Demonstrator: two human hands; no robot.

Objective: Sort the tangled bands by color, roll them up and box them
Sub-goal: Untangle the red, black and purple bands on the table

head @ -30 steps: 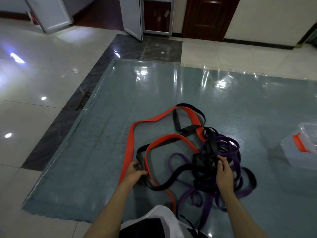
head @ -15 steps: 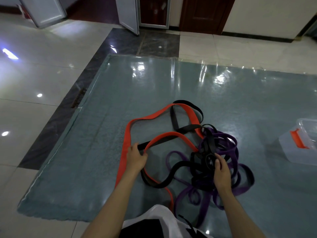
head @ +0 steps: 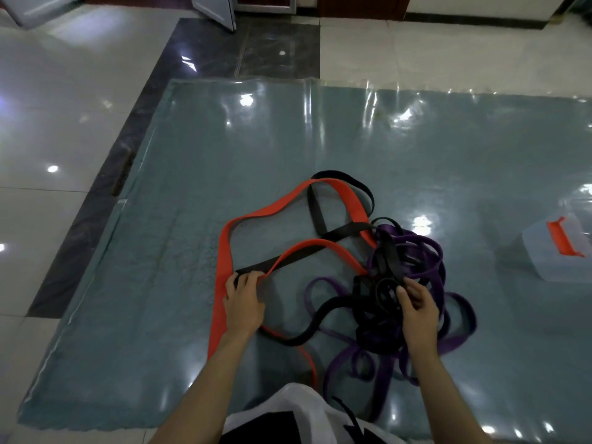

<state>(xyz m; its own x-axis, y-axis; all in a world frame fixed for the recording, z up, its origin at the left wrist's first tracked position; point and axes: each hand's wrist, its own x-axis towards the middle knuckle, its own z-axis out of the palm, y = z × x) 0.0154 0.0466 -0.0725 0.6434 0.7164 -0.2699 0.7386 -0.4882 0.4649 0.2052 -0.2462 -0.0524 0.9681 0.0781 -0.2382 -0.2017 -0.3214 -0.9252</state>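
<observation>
A tangle of flat bands lies on a grey-blue mat [head: 179, 238]. A long red band [head: 224, 248] loops out to the left and back. A black band [head: 314, 209] weaves over and under it. Purple bands [head: 426, 248] pile up at the right, mixed with black ones. My left hand [head: 243, 299] pinches the black band's end where it crosses the red band. My right hand [head: 418, 307] grips black loops in the knotted middle of the pile. A clear plastic box [head: 557, 251] with a red latch stands at the right edge.
The mat is covered with shiny plastic film and lies on a glossy white tile floor [head: 48, 129] with a dark stone strip [head: 105, 200] along the mat's left side. Doors and a wall stand at the far end.
My left hand slid forward along the red band and took hold of the black band's end. My right hand shifted slightly within the knot. The camera tilted down.
</observation>
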